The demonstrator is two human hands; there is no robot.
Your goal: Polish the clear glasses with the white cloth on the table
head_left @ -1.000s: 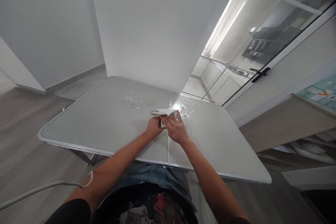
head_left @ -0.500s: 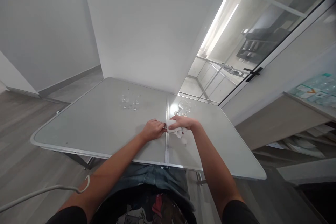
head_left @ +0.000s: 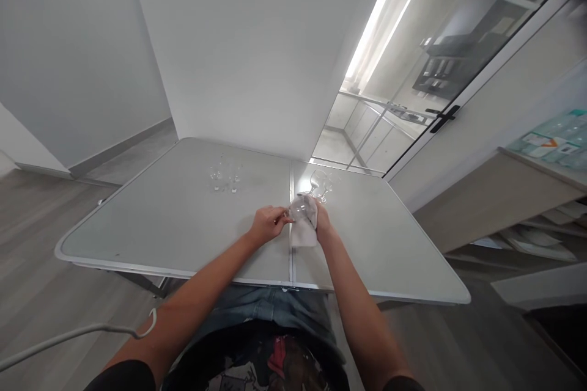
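Over the table's seam, a clear stemmed glass [head_left: 301, 208] lies tilted between my hands, its bowl toward the right. My left hand [head_left: 267, 224] pinches it at the stem end, fingers closed. A white cloth [head_left: 304, 236] is wrapped along the bowl's right side and hangs below it. My right hand [head_left: 323, 220] presses the cloth against the bowl from the right, its fingers partly hidden behind the glass. Just beyond my right hand are more stemmed glasses [head_left: 318, 181]. Farther left stand several small clear glasses [head_left: 217, 177].
The grey folding table [head_left: 183, 220] has a metal seam [head_left: 290, 263] across its middle. A white wall [head_left: 247, 61] rises behind it, with a glazed door [head_left: 367, 128] to the right. Shelves [head_left: 527, 186] with plastic bottles [head_left: 557, 140] stand at the far right. A pale cable [head_left: 73, 336] runs by my left forearm.
My right hand has turned from above the cloth to the glass's right side, so the bowl now shows. The cloth has spread open around the bowl. My left hand stays near the same spot.
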